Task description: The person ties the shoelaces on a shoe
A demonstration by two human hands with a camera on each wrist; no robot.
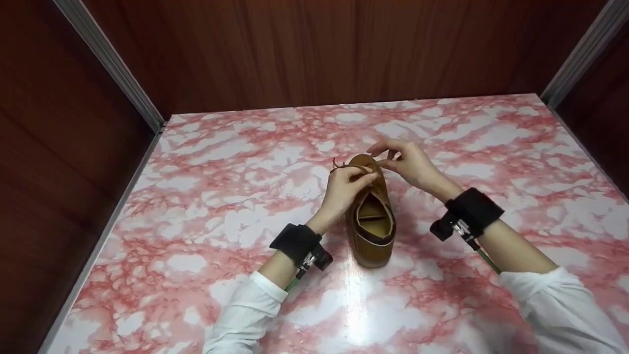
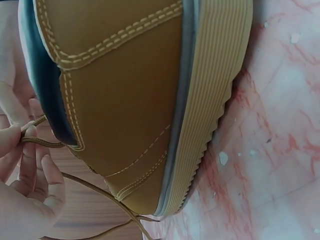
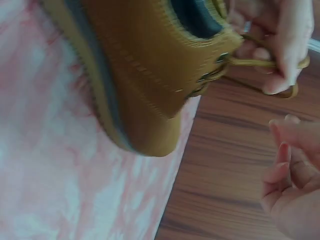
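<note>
A tan lace-up shoe point(image 1: 372, 251) stands upright on the table, its toe pointing away from me and its dark-lined collar towards me. Over its front, my left hand point(image 1: 345, 189) pinches the shoelace point(image 3: 252, 63) between thumb and fingers. A loop of lace sticks out past those fingers in the right wrist view. Loose lace ends point(image 2: 95, 187) hang by the toe in the left wrist view. My right hand point(image 1: 410, 162) hovers at the right of the toe, fingers loosely bent and parted, with nothing visible between them; in the right wrist view it is apart from the lace.
The table point(image 1: 221, 221) has a red and white marbled top. Dark wood-grain panels point(image 1: 319, 54) rise behind it and at both sides, with metal posts point(image 1: 115, 64) at the corners. Black straps with small cameras point(image 1: 471, 214) sit on both wrists.
</note>
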